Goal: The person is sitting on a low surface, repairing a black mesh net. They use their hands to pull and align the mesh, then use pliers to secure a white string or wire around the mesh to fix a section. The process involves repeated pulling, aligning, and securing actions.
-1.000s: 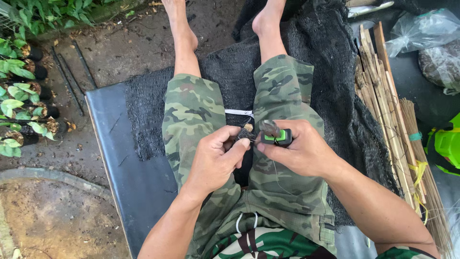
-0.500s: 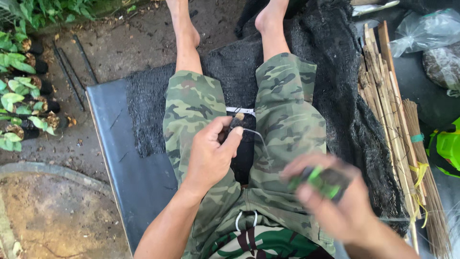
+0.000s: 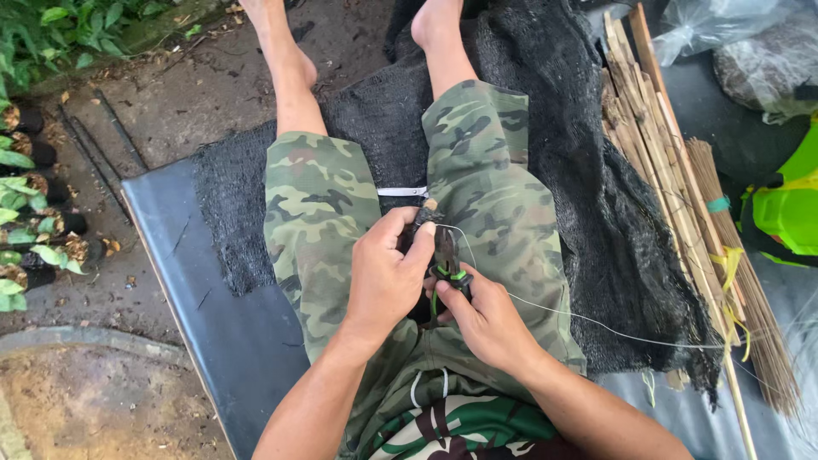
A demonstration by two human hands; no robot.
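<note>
Head view, left hand: the left hand (image 3: 385,277) sits at the centre of the frame over the lap, fingers curled and pinching a small dark piece (image 3: 420,223) with a pale tip at its 1 o'clock.
Head view, right hand: the right hand (image 3: 483,317) lies just at 4 o'clock of the left hand, clenched around the green-and-black handles of small pliers (image 3: 446,255).
Pliers: nose points toward 12 o'clock, right beside the dark piece and touching the left thumb side.
Thin white line (image 3: 596,324): runs from the pliers' nose out toward 4 o'clock, across the thigh and the black mesh.
Camouflage shorts (image 3: 324,213): cover both thighs under the hands.
Black mesh cloth (image 3: 588,196): spread beneath the legs, reaching to 3 o'clock.
Dark bench (image 3: 221,332): at 8 o'clock of the hands, under the mesh.
Bamboo sticks (image 3: 656,136): bundled at 2 o'clock, well apart from the hands.
Potted seedlings (image 3: 34,204): at 9 o'clock, on the ground.
</note>
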